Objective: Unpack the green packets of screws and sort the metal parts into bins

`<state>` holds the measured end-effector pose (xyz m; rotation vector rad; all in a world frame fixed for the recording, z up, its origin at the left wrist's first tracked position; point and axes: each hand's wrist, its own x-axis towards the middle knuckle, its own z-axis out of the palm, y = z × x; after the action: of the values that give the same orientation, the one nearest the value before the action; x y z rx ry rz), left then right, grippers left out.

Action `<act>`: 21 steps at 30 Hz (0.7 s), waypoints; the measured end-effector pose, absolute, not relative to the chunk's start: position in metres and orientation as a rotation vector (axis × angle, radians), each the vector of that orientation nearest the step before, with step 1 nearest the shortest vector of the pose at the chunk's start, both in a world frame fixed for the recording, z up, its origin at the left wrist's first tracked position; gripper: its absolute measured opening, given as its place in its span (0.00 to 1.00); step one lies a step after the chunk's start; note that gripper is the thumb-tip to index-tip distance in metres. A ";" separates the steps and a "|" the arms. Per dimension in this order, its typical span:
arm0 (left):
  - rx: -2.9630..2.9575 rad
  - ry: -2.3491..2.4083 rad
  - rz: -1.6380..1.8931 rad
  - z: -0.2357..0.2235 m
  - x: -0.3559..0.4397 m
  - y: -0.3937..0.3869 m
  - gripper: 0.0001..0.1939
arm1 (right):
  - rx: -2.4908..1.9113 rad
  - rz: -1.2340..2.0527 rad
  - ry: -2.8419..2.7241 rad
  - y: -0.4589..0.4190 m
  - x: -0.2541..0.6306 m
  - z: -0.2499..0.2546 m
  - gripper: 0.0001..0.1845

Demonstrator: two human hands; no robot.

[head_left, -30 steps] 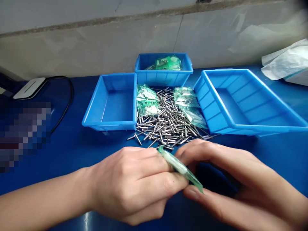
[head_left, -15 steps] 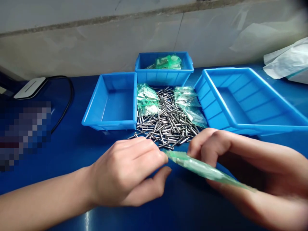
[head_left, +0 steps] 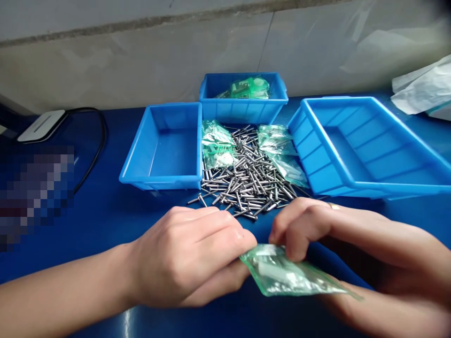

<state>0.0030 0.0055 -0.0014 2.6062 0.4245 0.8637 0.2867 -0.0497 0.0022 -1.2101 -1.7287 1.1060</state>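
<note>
Both my hands hold one small green plastic bag (head_left: 285, 278) low over the blue table (head_left: 98, 206). My left hand (head_left: 192, 256) pinches its left edge between thumb and fingers. My right hand (head_left: 338, 239) grips the bag from the right, fingers curled over its top, with a ring on one finger. The bag lies nearly flat and shows pale contents I cannot make out. Just beyond my hands lies a heap of small metal screws (head_left: 246, 180), with more green bags (head_left: 216, 148) on its left and right sides.
Three blue plastic bins stand behind the screws: a small one (head_left: 141, 155) at left, a rear one (head_left: 239, 110) holding green bags, and a large tilted one (head_left: 398, 188) at right. A white device with a black cable (head_left: 42, 126) lies far left; white plastic wrap (head_left: 421, 91) far right.
The green bag has turned from edge-on to nearly flat and dropped lower. My left hand closed on its left edge again; my right hand shifted down and left over its top.
</note>
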 end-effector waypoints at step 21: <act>2.562 0.424 0.886 -0.001 0.001 0.008 0.06 | -1.214 1.148 -1.596 -0.043 0.292 0.016 0.15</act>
<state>0.0014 0.0078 -0.0011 2.5624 0.4245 0.8862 0.2921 -0.0431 0.0157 -1.2135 -1.5964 1.1481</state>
